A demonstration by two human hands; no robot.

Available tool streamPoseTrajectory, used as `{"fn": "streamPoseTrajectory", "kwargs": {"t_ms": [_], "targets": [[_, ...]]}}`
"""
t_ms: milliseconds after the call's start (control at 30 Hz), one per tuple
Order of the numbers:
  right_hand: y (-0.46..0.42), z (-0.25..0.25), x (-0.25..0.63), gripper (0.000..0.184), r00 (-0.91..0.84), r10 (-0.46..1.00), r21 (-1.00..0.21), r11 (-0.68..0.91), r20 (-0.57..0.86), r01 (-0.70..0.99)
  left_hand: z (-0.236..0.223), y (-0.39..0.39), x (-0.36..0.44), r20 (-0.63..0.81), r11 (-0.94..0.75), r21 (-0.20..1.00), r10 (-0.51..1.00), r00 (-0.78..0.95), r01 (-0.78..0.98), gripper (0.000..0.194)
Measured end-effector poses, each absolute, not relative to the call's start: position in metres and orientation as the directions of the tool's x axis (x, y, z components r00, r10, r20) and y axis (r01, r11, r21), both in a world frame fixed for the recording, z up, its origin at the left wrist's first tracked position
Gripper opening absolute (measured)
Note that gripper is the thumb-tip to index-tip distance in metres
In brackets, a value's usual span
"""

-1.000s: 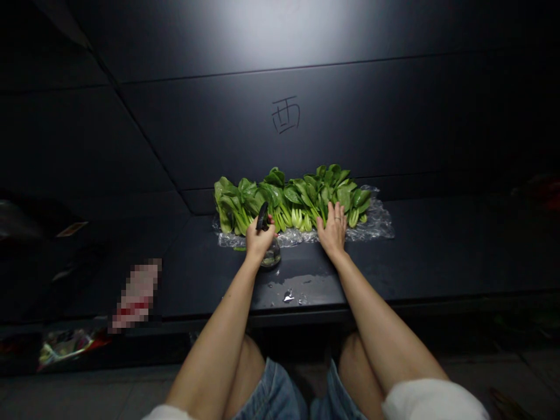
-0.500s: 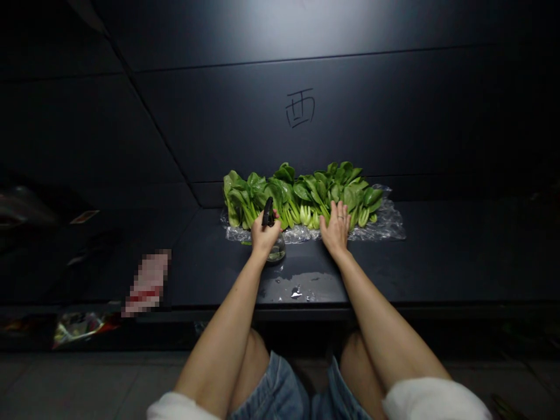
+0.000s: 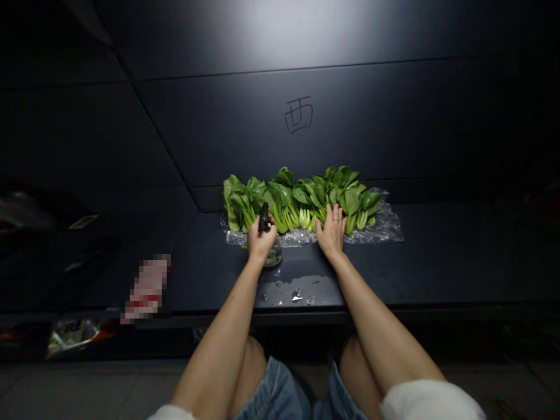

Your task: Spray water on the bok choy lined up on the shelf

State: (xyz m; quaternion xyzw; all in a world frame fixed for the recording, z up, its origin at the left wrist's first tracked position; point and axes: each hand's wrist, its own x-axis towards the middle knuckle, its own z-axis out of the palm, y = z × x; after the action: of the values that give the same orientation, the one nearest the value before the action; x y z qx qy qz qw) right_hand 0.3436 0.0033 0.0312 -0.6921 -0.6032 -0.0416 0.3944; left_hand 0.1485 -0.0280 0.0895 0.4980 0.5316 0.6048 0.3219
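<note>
Left hand (image 3: pixel 261 240) grips a spray bottle (image 3: pixel 274 257) before a row of leafy greens (image 3: pixel 312 195); the right hand (image 3: pixel 331 233) lies open on their stems.
The greens rest on crumpled clear plastic (image 3: pixel 388 221) at the back of a dark shelf (image 3: pixel 415 262). The left fingers wrap the bottle's neck; whether its base touches the shelf I cannot tell. A damp grip could let the bottle slip, and a firm press from the flat right fingers could bruise stems or slide the plastic. Water (image 3: pixel 296 296) near the front edge could drip over. The bottle and both hands block parts of the stems; a small card (image 3: pixel 84 221) and a blurred-out object (image 3: pixel 147 287) lie well to the left.
</note>
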Motion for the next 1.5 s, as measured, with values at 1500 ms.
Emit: {"fn": "streamPoseTrajectory", "kwargs": {"t_ms": [1500], "targets": [[0.004,0.023,0.342,0.063,0.233,0.822,-0.426,0.014,0.52,0.905,0.08,-0.018,0.111,0.283,-0.236,0.959,0.832,-0.477,0.159,0.026]]}}
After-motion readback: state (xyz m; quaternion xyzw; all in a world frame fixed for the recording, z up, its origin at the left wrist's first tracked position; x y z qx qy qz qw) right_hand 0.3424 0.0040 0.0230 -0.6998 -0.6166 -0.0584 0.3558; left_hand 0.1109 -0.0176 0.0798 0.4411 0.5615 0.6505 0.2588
